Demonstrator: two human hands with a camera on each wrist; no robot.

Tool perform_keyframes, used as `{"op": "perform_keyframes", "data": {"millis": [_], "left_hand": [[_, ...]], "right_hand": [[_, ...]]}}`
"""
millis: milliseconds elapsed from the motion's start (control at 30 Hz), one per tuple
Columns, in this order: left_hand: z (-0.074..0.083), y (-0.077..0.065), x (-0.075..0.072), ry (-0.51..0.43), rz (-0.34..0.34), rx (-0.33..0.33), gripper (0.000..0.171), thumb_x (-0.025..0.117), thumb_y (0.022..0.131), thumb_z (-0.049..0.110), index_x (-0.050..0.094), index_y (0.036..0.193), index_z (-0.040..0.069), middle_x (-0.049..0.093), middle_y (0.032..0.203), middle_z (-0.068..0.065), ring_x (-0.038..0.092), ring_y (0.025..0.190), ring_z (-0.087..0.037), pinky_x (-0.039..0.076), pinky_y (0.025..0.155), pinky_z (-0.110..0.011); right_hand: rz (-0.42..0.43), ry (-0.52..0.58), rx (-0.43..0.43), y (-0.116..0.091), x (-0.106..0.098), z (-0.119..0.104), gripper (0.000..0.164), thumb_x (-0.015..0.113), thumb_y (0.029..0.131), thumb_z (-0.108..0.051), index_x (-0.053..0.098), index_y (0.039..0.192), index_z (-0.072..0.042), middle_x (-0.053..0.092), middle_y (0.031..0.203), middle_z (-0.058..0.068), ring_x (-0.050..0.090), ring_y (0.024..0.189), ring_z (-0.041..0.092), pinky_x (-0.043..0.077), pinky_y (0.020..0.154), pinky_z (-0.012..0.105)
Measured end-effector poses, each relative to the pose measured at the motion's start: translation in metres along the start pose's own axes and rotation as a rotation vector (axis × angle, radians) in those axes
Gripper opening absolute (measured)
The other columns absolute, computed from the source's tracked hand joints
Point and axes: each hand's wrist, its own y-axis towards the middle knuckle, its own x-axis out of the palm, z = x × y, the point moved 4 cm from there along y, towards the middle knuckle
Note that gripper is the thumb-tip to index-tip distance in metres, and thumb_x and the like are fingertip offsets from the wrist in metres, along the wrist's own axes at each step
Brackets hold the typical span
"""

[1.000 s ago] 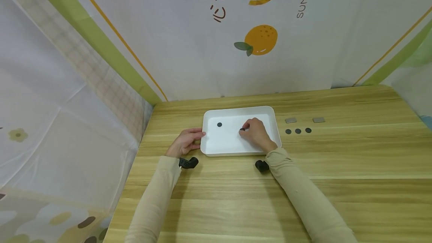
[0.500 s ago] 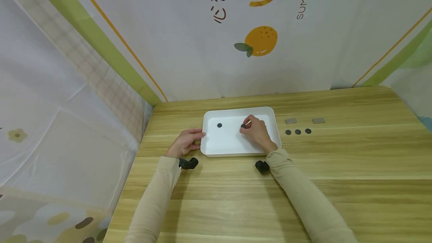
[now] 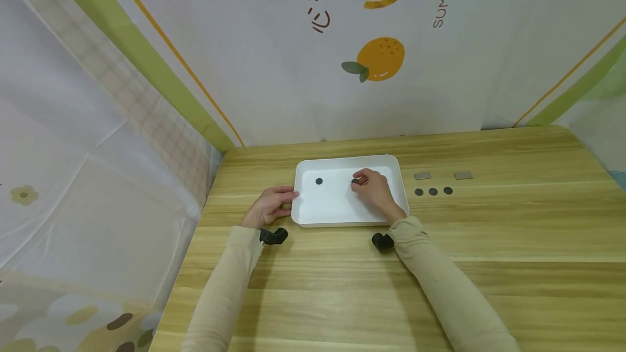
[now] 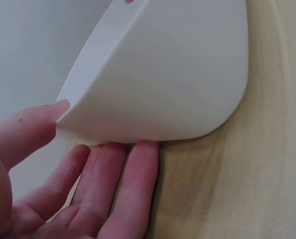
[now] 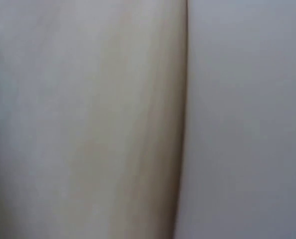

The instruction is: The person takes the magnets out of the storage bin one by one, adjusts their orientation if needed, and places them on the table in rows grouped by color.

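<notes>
A shallow white tray [image 3: 330, 200] sits on the wooden table. My left hand [image 3: 270, 205] grips its left end; in the left wrist view the thumb [image 4: 38, 122] is at the rim and the other fingers touch the outer wall. Inside the tray, my right hand [image 3: 375, 192] pinches a small dark round disc [image 3: 355, 181] between thumb and fingertips. A second dark disc [image 3: 319, 181] lies flat in the tray's left half. Only the tray's wall [image 5: 247, 119] and blurred table surface show in the right wrist view, with that hand's fingers out of sight.
Right of the tray lie three dark discs in a row, the middle disc [image 3: 433, 192] between the others. Behind them are two grey rectangular pieces, a left piece [image 3: 423, 176] and a right piece [image 3: 463, 175]. A printed curtain [image 3: 274, 69] hangs along the table's back edge.
The disc in my right fingers has risen slightly toward the back of the tray and shows more of its face. My left hand and the tray stay in place.
</notes>
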Motion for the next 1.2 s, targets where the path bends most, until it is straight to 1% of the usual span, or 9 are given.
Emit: {"op": "perform_keyframes", "data": {"millis": [233,500,733,933,1067,1200], "left_hand": [[0.0,-0.001,0.001,0.004,-0.005,-0.002,0.054,0.061,0.095,0.01,0.039,0.144,0.001,0.052,0.128,-0.012,0.061,0.091,-0.015,0.057,0.073,-0.028],[0.001,-0.005,0.002,0.01,-0.006,0.004,0.055,0.061,0.095,0.011,0.038,0.144,-0.001,0.053,0.125,-0.012,0.061,0.089,-0.014,0.057,0.073,-0.027],[0.001,-0.006,0.002,0.008,-0.012,0.012,0.054,0.061,0.095,0.012,0.04,0.143,0.0,0.056,0.122,-0.01,0.063,0.087,-0.012,0.057,0.072,-0.027],[0.0,-0.004,0.001,0.008,0.002,0.001,0.054,0.062,0.095,0.011,0.041,0.143,0.002,0.055,0.124,-0.01,0.063,0.087,-0.012,0.057,0.071,-0.027],[0.0,-0.003,0.001,0.011,-0.001,0.006,0.054,0.061,0.095,0.011,0.04,0.143,0.001,0.054,0.125,-0.011,0.062,0.088,-0.012,0.057,0.072,-0.028],[0.0,-0.002,0.001,0.011,0.0,0.003,0.053,0.061,0.095,0.011,0.041,0.143,0.001,0.054,0.125,-0.011,0.062,0.089,-0.013,0.057,0.072,-0.028]], "right_hand": [[-0.013,0.024,-0.011,0.0,-0.003,0.001,0.023,0.069,0.086,-0.013,0.068,0.107,-0.004,0.065,0.092,0.01,0.06,0.082,0.019,0.044,0.073,0.025],[-0.041,0.058,-0.013,-0.003,-0.005,0.002,0.026,0.07,0.084,-0.011,0.066,0.11,-0.003,0.067,0.092,0.011,0.063,0.082,0.02,0.044,0.069,0.023],[-0.034,0.056,-0.027,-0.005,-0.009,0.004,0.026,0.069,0.085,-0.009,0.066,0.11,-0.003,0.068,0.094,0.013,0.063,0.083,0.022,0.045,0.07,0.023],[-0.026,0.07,-0.04,-0.007,-0.015,0.004,0.027,0.07,0.085,-0.009,0.066,0.11,-0.003,0.067,0.094,0.014,0.063,0.083,0.023,0.046,0.072,0.024],[-0.022,0.072,-0.059,-0.008,-0.02,0.003,0.028,0.07,0.085,-0.009,0.066,0.111,-0.002,0.068,0.095,0.015,0.063,0.083,0.024,0.046,0.073,0.026],[-0.017,0.064,-0.059,-0.009,-0.023,0.003,0.028,0.07,0.085,-0.011,0.066,0.111,-0.004,0.068,0.095,0.014,0.062,0.083,0.023,0.045,0.074,0.026]]}}
